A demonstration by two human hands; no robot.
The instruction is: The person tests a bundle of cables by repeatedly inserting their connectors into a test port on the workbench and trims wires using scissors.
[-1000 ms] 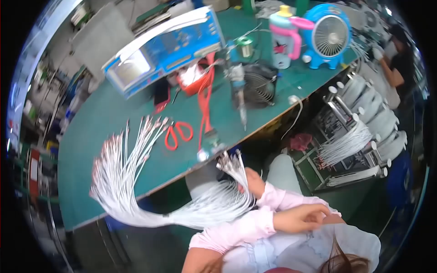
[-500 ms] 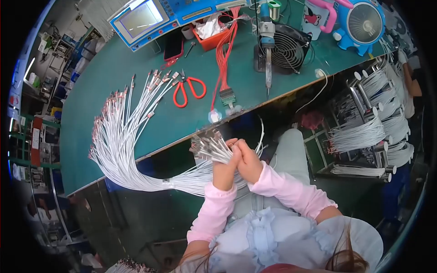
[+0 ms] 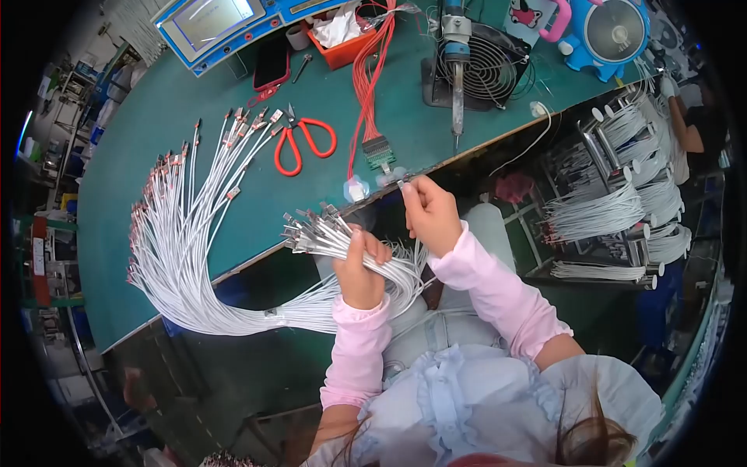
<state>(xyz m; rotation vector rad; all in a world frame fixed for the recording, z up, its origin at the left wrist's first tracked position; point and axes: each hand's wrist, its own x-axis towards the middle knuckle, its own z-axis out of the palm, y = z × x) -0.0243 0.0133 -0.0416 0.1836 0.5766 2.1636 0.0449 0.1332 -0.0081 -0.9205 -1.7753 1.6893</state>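
Note:
My left hand (image 3: 362, 270) is wrapped round a bundle of white cables (image 3: 323, 236) whose metal plugs fan out beyond the thumb. My right hand (image 3: 433, 216) is raised at the table's front edge, pinching the end of one white cable, with a small silver plug (image 3: 401, 184) at the fingertips. That plug is close to a green circuit board (image 3: 380, 154) fixed to red wires (image 3: 367, 86); whether they touch I cannot tell. From my left hand the cables run to a tied bunch (image 3: 187, 288) spread over the table.
Red-handled scissors (image 3: 288, 152) lie behind the cables. A soldering iron (image 3: 457, 97) stands before a black fan (image 3: 484, 78). At the back are a blue tester (image 3: 210, 35), a phone (image 3: 271, 64) and a red box (image 3: 342, 50). Cable racks (image 3: 607, 194) stand at right.
My hands were together at the cable bundle. Now my right hand has moved up and right to the table edge with a cable end, while my left keeps the bundle. The view has shifted slightly.

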